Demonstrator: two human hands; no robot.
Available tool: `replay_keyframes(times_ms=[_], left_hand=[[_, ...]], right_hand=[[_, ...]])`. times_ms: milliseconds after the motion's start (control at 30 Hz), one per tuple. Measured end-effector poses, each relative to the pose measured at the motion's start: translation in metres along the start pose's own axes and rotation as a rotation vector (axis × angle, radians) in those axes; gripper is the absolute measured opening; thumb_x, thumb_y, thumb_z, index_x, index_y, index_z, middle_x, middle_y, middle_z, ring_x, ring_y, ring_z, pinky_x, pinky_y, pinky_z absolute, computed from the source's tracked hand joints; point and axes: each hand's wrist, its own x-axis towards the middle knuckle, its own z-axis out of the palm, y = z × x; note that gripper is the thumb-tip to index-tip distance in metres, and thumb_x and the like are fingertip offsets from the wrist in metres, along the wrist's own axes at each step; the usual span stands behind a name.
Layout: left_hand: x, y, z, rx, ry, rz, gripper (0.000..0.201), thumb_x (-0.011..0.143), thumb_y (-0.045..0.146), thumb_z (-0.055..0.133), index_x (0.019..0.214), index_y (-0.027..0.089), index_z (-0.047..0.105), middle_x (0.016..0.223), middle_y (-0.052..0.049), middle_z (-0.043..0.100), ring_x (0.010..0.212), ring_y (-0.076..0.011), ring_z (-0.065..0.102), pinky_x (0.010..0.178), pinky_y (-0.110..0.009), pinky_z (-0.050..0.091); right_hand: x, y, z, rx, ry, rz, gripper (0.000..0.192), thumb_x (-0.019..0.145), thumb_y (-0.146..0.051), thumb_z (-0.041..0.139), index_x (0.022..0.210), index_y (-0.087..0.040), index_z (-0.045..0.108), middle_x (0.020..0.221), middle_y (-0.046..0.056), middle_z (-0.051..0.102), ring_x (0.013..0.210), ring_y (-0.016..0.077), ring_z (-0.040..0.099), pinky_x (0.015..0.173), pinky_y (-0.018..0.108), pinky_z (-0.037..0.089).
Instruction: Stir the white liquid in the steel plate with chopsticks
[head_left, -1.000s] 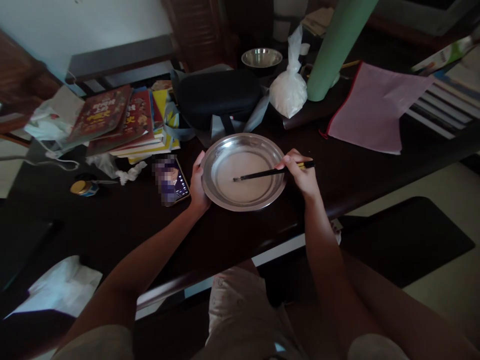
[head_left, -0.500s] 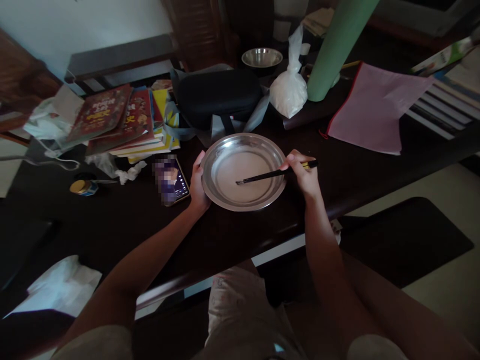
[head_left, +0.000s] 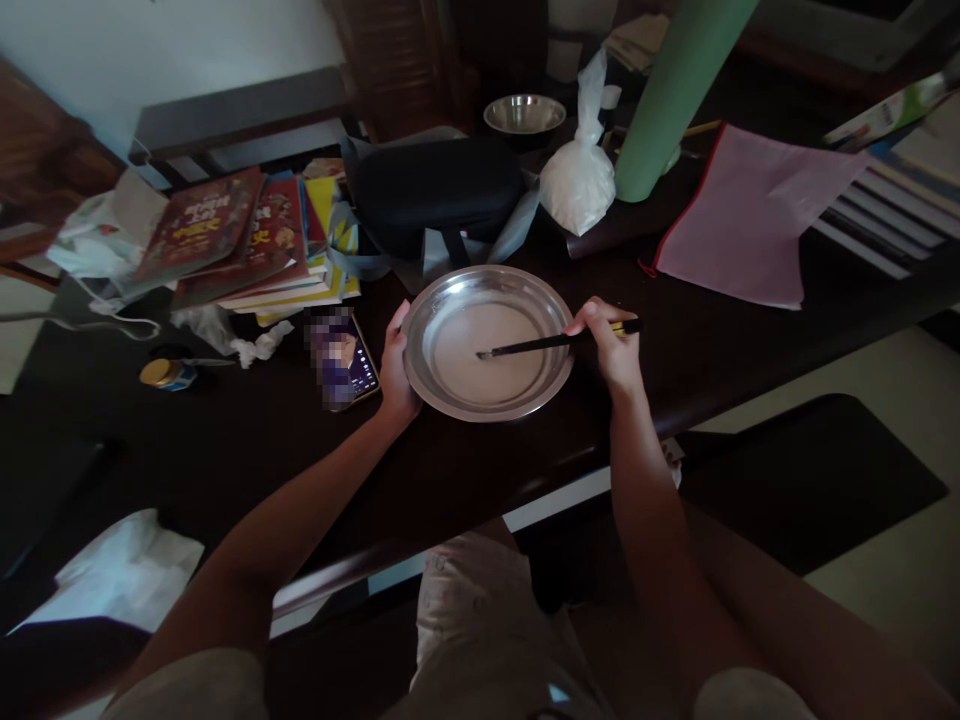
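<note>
My left hand (head_left: 397, 368) grips the left rim of a round, shallow stainless steel basin (head_left: 551, 385), thumb at the edge and the other fingers hidden beneath. Whitish, smooth content (head_left: 484, 325) covers the basin's bottom. In my right hand (head_left: 611, 345), closed at the basin's right side, is a pair of black chopsticks (head_left: 525, 346) with gold-marked ends. They slant over the rim, and their tips reach the whitish content near the middle. A lit phone (head_left: 360, 360) lies just left of my left hand.
Behind the basin sits a black case (head_left: 439, 190) with grey straps. A tied bag of white powder (head_left: 577, 185), a green cylinder (head_left: 667, 110) and a pink pouch (head_left: 750, 220) stand or lie right of it. Stacked books (head_left: 217, 225) and a small jar (head_left: 166, 375) are at left.
The chopsticks' tips have shifted slightly right and up within the basin, my right hand moving a little with them. My left hand and the basin stay put.
</note>
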Motion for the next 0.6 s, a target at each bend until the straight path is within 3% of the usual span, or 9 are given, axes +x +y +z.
replay_keyframes(times_ms=[100, 300, 600], left_hand=[[0.0001, 0.0005, -0.0004, -0.008, -0.002, -0.005, 0.041, 0.093, 0.05, 0.076, 0.13, 0.032, 0.077, 0.149, -0.005, 0.077, 0.156, -0.033, 0.06, 0.129, -0.046, 0.05], [0.0024, 0.0008, -0.0038, 0.016, -0.018, -0.021, 0.037, 0.099, 0.047, 0.071, 0.132, 0.031, 0.077, 0.15, -0.002, 0.077, 0.16, -0.0327, 0.056, 0.13, -0.045, 0.048], [0.0024, 0.0006, -0.0024, -0.006, -0.011, -0.035, 0.043, 0.093, 0.049, 0.075, 0.133, 0.033, 0.076, 0.157, -0.004, 0.073, 0.163, -0.0323, 0.052, 0.134, -0.046, 0.046]], right_hand=[[0.0, -0.0009, 0.0004, 0.002, -0.055, 0.014, 0.062, 0.093, -0.082, 0.069, 0.062, -0.029, 0.073, 0.07, 0.002, 0.074, 0.076, 0.0223, 0.068, 0.084, 0.047, 0.058], [0.0003, -0.0013, 0.001, 0.001, -0.005, 0.03, 0.066, 0.093, -0.086, 0.065, 0.059, -0.029, 0.071, 0.067, 0.002, 0.071, 0.073, 0.0219, 0.067, 0.082, 0.046, 0.057], [0.0004, -0.0022, 0.0008, 0.023, -0.033, 0.022, 0.064, 0.094, -0.084, 0.067, 0.061, -0.029, 0.073, 0.068, 0.001, 0.071, 0.074, 0.0214, 0.066, 0.082, 0.045, 0.057]])
